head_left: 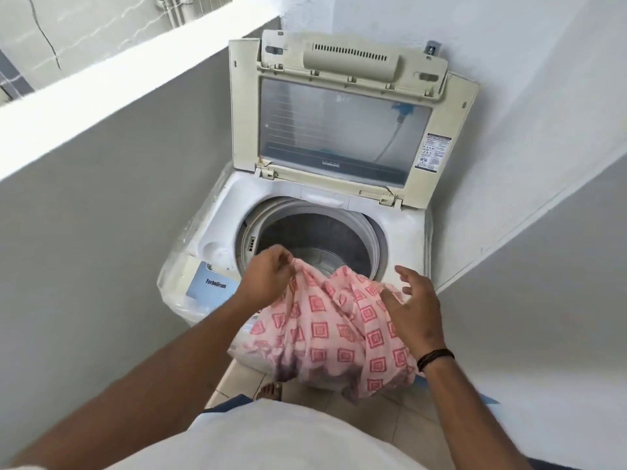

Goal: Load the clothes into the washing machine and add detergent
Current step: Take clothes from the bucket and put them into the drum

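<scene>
Top-loading washing machine (403,232) set in a corner between white walls, lid (342,130) raised upright, drum (322,239) open and dim inside. Pink cloth with red square print (339,327) draped over the machine's front rim, partly into the drum mouth, mostly hanging down the front. Left hand (268,276) pinching the cloth's upper edge; right hand (412,300) beside the cloth, fingers spread and relaxed, gripping nothing.

The pink patterned cloth (339,327) covers the washing machine (217,232) front rim at 6 o'clock and most of its control panel. The drum (315,239) floor lies in shadow, perhaps empty. The warning label (434,152) at 2 o'clock is too small to read. Both elbows are cut off at the bottom edge.
</scene>
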Demonstrator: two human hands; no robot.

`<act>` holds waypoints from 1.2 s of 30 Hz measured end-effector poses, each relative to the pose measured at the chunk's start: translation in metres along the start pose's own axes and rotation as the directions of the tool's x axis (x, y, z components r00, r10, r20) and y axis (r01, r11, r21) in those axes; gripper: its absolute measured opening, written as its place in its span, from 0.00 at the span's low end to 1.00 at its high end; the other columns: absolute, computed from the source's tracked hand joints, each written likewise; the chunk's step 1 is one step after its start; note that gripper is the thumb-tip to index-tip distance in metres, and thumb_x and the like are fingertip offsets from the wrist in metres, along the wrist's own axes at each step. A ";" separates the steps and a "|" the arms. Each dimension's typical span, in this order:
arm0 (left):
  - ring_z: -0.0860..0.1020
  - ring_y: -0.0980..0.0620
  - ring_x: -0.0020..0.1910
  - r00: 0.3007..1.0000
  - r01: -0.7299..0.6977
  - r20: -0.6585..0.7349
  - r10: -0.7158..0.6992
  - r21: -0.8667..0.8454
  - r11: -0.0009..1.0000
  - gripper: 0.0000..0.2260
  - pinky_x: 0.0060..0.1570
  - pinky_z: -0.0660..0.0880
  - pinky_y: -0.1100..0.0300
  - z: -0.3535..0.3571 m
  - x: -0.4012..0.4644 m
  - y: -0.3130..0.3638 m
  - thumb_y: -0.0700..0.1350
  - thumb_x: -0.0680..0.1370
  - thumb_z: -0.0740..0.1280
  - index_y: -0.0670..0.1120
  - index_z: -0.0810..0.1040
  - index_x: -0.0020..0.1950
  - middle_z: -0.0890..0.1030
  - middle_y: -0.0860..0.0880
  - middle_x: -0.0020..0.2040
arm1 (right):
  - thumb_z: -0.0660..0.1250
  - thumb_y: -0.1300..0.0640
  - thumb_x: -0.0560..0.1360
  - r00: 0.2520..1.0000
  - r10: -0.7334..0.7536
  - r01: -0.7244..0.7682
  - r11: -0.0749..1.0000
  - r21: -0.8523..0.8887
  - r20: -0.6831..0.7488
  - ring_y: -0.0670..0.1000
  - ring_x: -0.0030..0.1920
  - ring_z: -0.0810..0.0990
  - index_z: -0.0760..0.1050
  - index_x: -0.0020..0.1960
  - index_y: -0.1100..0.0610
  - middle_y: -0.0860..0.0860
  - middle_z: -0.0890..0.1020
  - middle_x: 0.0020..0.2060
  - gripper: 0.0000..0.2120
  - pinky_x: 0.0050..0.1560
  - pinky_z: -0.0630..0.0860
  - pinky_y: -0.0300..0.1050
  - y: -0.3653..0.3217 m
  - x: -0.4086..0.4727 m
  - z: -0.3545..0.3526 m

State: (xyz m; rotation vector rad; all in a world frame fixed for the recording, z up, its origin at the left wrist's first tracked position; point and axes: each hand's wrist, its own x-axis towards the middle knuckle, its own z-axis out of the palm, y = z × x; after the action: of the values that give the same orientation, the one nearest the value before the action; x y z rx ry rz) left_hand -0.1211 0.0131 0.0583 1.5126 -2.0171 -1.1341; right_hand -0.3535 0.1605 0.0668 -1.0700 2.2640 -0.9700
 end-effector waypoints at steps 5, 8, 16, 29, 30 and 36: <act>0.77 0.55 0.27 0.994 -0.084 -0.105 0.033 -0.522 0.849 0.07 0.28 0.78 0.58 -0.033 0.049 0.051 0.43 0.80 0.70 0.42 0.74 0.49 0.80 0.51 0.33 | 0.75 0.42 0.70 0.949 0.186 -0.106 0.949 -0.298 0.255 0.47 0.48 0.76 0.74 0.66 0.47 0.51 0.73 0.55 0.27 0.49 0.72 0.39 0.001 -0.010 0.003; 0.83 0.47 0.39 0.990 -0.141 -0.079 0.118 -0.660 0.738 0.09 0.41 0.82 0.51 -0.038 0.074 0.053 0.41 0.80 0.70 0.46 0.73 0.56 0.84 0.47 0.42 | 0.74 0.47 0.72 0.947 0.165 -0.066 0.939 -0.338 0.275 0.50 0.49 0.80 0.77 0.63 0.48 0.52 0.79 0.56 0.21 0.49 0.75 0.42 -0.006 -0.011 0.024; 0.82 0.54 0.50 0.860 -0.106 0.504 0.079 0.024 0.994 0.20 0.49 0.81 0.57 -0.014 0.064 -0.010 0.48 0.75 0.75 0.52 0.76 0.66 0.79 0.52 0.59 | 0.68 0.55 0.78 0.980 0.121 -0.065 0.944 -0.323 0.158 0.50 0.40 0.82 0.83 0.49 0.52 0.49 0.85 0.42 0.05 0.37 0.73 0.41 -0.033 -0.002 0.053; 0.84 0.55 0.43 0.822 -0.203 0.560 0.104 0.117 0.972 0.02 0.42 0.80 0.61 -0.043 0.091 -0.040 0.46 0.79 0.71 0.49 0.82 0.46 0.84 0.54 0.43 | 0.71 0.53 0.76 0.985 0.161 -0.132 0.942 0.307 -0.070 0.51 0.48 0.84 0.80 0.53 0.49 0.49 0.84 0.45 0.06 0.53 0.82 0.55 -0.109 0.080 0.087; 0.83 0.54 0.43 0.879 -0.185 0.459 0.131 0.076 0.980 0.02 0.43 0.81 0.58 -0.047 0.098 -0.039 0.46 0.79 0.70 0.49 0.81 0.46 0.84 0.53 0.43 | 0.71 0.53 0.76 0.984 0.171 -0.175 0.947 0.271 0.039 0.51 0.49 0.84 0.78 0.58 0.49 0.49 0.84 0.47 0.11 0.54 0.82 0.56 -0.104 0.080 0.089; 0.83 0.52 0.45 0.980 -0.169 0.057 0.189 -0.254 0.952 0.02 0.49 0.80 0.52 -0.061 0.139 -0.021 0.44 0.79 0.70 0.46 0.82 0.49 0.84 0.53 0.44 | 0.70 0.40 0.75 0.643 0.316 -0.068 0.931 -0.358 0.698 0.49 0.57 0.81 0.78 0.64 0.48 0.43 0.79 0.56 0.21 0.57 0.75 0.45 -0.074 0.051 0.120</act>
State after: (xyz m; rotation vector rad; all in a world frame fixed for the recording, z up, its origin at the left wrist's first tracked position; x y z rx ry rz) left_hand -0.1145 -0.1399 0.0558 1.1539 -1.9327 -1.3336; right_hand -0.2715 0.0380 0.0391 -1.0487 1.7681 -0.0170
